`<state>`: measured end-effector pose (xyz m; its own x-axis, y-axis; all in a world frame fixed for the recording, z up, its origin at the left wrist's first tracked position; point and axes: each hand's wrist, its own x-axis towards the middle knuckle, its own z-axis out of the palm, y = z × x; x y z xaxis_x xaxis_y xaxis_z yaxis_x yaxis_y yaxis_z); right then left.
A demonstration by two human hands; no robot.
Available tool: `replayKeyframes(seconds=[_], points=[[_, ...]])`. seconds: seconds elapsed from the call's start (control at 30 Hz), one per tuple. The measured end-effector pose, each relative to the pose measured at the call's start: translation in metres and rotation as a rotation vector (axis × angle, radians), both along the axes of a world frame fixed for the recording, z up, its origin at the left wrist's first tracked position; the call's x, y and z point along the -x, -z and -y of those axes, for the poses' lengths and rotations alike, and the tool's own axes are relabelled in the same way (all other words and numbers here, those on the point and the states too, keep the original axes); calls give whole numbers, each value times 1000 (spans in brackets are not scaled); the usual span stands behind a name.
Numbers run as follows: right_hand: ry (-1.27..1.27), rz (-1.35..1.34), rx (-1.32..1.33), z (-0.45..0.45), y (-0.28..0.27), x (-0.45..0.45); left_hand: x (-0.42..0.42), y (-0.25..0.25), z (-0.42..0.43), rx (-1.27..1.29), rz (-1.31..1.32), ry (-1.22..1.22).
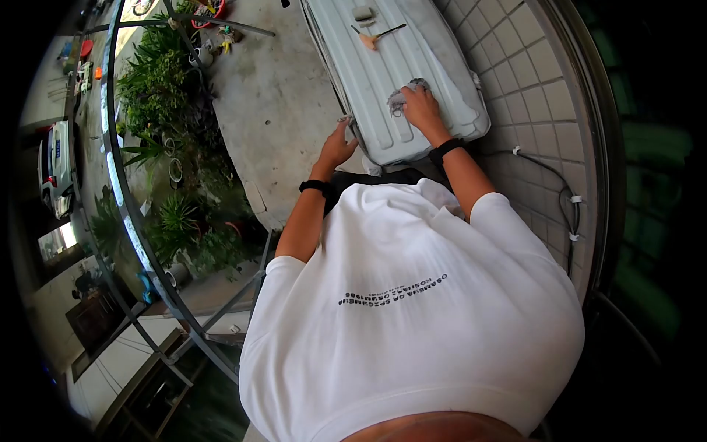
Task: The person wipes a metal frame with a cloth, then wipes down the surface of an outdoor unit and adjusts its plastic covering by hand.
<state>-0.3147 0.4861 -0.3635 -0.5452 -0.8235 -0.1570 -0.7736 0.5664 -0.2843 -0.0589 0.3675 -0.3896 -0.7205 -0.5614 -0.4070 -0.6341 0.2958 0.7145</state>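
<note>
A long white ribbed metal panel (379, 81) lies in front of me. My right hand (423, 110) presses a crumpled grey cloth (409, 91) onto it, near its close end, with the fingers closed around the cloth. At the panel's left edge is my left hand (339, 146), its fingers apart and the fingertips by the rim; nothing shows in it. Farther up the panel lie a small tool with a light orange handle and dark arms (369, 41) and a small grey block (363, 13).
Tiled wall (541, 103) stands close on the right, with a black cable (549, 163) along it. Concrete ledge (276, 110) extends on the left, beyond it green plants (158, 88) and a metal railing (121, 184). A parked car (57, 166) is far left.
</note>
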Motion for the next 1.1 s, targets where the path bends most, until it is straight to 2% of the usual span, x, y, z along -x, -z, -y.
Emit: replayKeyframes(seconds=[0.13, 0.3, 0.47, 0.57, 0.6, 0.7, 0.8, 0.9, 1.03, 1.1], points=[[6, 49, 129, 35, -3, 20, -3, 16, 0, 61, -99, 13], [2, 56, 163, 15, -8, 12, -5, 22, 0, 98, -143, 22], [-23, 83, -156, -49, -19, -25, 3, 13, 3, -28, -101, -86], [-32, 107, -245, -70, -23, -38, 11, 5, 6, -100, -78, -148], [-29, 117, -168, -73, -24, -39, 13, 4, 6, -131, -72, -169], [23, 162, -180, -53, -4, -35, 3, 46, 24, -143, -101, -188], [133, 39, -218, -17, 13, -38, 9, -4, 22, -526, -81, -238], [173, -102, -72, 17, -1, -27, 17, -3, 21, -323, -123, -28], [91, -35, 268, 25, 12, -3, 46, -14, 46, -273, -149, -93], [92, 2, 470, 11, 19, -1, 58, -20, 60, -169, -172, -55]])
